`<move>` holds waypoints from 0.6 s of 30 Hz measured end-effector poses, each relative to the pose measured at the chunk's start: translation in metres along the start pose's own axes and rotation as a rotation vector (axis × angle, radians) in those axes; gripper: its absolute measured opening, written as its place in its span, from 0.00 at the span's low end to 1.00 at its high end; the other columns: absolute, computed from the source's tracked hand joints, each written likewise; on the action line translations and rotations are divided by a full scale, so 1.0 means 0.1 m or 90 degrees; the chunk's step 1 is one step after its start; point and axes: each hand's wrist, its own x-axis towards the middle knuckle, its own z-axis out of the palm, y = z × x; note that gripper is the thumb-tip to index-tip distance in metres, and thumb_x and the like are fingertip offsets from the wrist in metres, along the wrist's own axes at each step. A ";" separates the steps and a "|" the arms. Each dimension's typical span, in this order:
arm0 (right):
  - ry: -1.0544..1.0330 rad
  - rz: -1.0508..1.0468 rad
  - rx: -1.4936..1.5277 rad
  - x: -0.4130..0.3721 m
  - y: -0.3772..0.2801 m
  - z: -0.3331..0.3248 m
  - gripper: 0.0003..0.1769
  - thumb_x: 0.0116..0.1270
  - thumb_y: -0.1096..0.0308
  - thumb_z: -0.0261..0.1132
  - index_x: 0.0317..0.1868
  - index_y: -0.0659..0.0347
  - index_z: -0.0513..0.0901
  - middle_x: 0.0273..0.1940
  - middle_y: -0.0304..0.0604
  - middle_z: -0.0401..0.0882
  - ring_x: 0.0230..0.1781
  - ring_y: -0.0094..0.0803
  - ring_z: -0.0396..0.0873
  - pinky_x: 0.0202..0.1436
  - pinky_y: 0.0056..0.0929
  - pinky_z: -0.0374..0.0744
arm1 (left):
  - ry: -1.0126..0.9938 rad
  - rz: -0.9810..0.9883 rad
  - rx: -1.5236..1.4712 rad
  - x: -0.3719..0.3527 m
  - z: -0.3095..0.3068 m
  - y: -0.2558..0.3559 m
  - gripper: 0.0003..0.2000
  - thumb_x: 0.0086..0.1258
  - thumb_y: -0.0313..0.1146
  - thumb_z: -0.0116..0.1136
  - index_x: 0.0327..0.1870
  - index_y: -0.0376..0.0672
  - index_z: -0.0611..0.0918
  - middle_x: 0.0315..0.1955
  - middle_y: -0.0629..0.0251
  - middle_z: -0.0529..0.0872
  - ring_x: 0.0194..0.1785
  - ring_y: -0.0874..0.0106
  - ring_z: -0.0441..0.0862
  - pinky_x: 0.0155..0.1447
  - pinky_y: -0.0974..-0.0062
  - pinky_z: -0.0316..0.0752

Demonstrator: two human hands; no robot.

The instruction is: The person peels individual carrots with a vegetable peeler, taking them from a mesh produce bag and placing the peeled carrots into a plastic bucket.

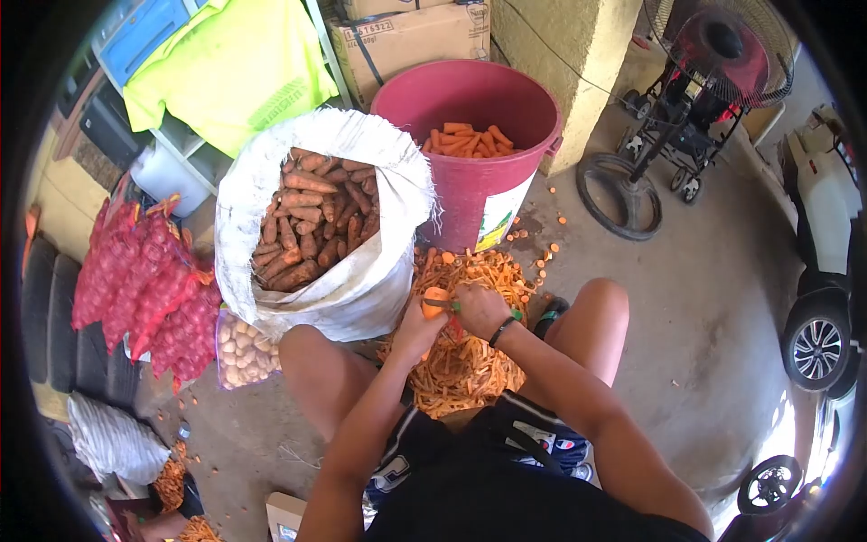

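My left hand (419, 327) is wrapped round an orange carrot (435, 302), its end pointing up. My right hand (482, 310) grips a green-handled peeler (454, 307), whose dark metal part lies against the carrot. Both hands are close together above a heap of carrot peelings (470, 375) between my knees. Unpeeled, dirt-covered carrots (312, 217) fill a white woven sack (361, 294) at the left. Behind the heap, a dark red bin (452, 194) holds peeled carrots (468, 141).
Red mesh bags of onions (149, 280) and a bag of potatoes (244, 350) stand left of the sack. Cardboard boxes (415, 41) are behind the bin. A fan (722, 41) stands at the upper right. Another person's hand (161, 527) shows at the lower left.
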 end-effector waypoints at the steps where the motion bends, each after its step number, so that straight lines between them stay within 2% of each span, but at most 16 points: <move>1: -0.015 0.003 -0.005 0.01 -0.01 0.00 0.16 0.66 0.61 0.65 0.49 0.63 0.78 0.41 0.61 0.84 0.41 0.58 0.86 0.44 0.50 0.85 | -0.009 0.005 0.002 0.02 0.00 -0.03 0.16 0.64 0.23 0.62 0.53 0.36 0.76 0.38 0.66 0.82 0.34 0.78 0.79 0.33 0.78 0.73; 4: -0.040 -0.020 -0.047 0.03 -0.01 0.04 0.16 0.68 0.64 0.62 0.52 0.63 0.80 0.44 0.59 0.84 0.44 0.54 0.88 0.46 0.47 0.86 | 0.001 -0.005 -0.001 0.03 0.01 -0.07 0.16 0.65 0.23 0.62 0.53 0.37 0.77 0.39 0.65 0.82 0.35 0.77 0.79 0.33 0.77 0.73; 7: -0.042 -0.056 -0.065 0.07 0.08 0.16 0.14 0.69 0.65 0.60 0.49 0.64 0.83 0.44 0.59 0.86 0.43 0.53 0.88 0.46 0.47 0.86 | -0.020 -0.100 -0.004 -0.01 0.00 0.00 0.18 0.65 0.24 0.64 0.56 0.38 0.77 0.39 0.66 0.82 0.32 0.79 0.78 0.31 0.77 0.72; 10: -0.106 0.011 -0.075 0.26 0.26 0.32 0.12 0.65 0.65 0.63 0.39 0.64 0.87 0.40 0.59 0.87 0.44 0.52 0.87 0.47 0.47 0.85 | -0.011 0.002 0.156 0.01 -0.07 -0.21 0.20 0.66 0.32 0.67 0.55 0.35 0.76 0.44 0.60 0.83 0.43 0.76 0.81 0.43 0.75 0.79; 12: -0.204 0.063 -0.081 0.29 0.54 0.21 0.12 0.65 0.65 0.63 0.38 0.64 0.88 0.40 0.59 0.87 0.44 0.51 0.88 0.48 0.46 0.85 | -0.005 0.049 0.188 -0.02 -0.05 -0.34 0.21 0.67 0.34 0.68 0.56 0.35 0.76 0.42 0.61 0.83 0.39 0.77 0.82 0.38 0.76 0.78; 14: -0.256 0.096 -0.070 0.36 0.59 0.23 0.13 0.65 0.64 0.63 0.39 0.65 0.89 0.40 0.60 0.88 0.44 0.51 0.88 0.48 0.45 0.85 | -0.011 0.035 0.173 -0.06 -0.15 -0.22 0.21 0.67 0.36 0.68 0.55 0.35 0.76 0.38 0.62 0.83 0.35 0.77 0.81 0.33 0.76 0.76; 16: -0.277 0.110 -0.067 0.38 0.61 0.35 0.15 0.65 0.62 0.63 0.41 0.66 0.88 0.40 0.59 0.88 0.43 0.50 0.88 0.48 0.45 0.85 | -0.024 -0.040 0.081 -0.19 -0.14 0.05 0.20 0.68 0.38 0.68 0.53 0.36 0.76 0.33 0.65 0.82 0.29 0.77 0.79 0.29 0.76 0.73; 17: -0.247 0.096 -0.058 0.33 0.62 0.36 0.18 0.65 0.60 0.65 0.44 0.68 0.87 0.42 0.59 0.87 0.46 0.50 0.87 0.49 0.45 0.84 | -0.068 -0.075 0.060 -0.18 -0.16 0.09 0.19 0.68 0.38 0.68 0.52 0.37 0.77 0.31 0.67 0.81 0.27 0.77 0.77 0.28 0.76 0.72; 18: -0.275 0.082 -0.064 0.28 0.61 0.26 0.19 0.65 0.59 0.66 0.45 0.69 0.86 0.43 0.60 0.87 0.47 0.50 0.87 0.50 0.45 0.84 | -0.108 -0.111 0.038 -0.18 -0.22 0.07 0.18 0.68 0.38 0.68 0.50 0.38 0.77 0.29 0.69 0.80 0.25 0.78 0.76 0.27 0.76 0.70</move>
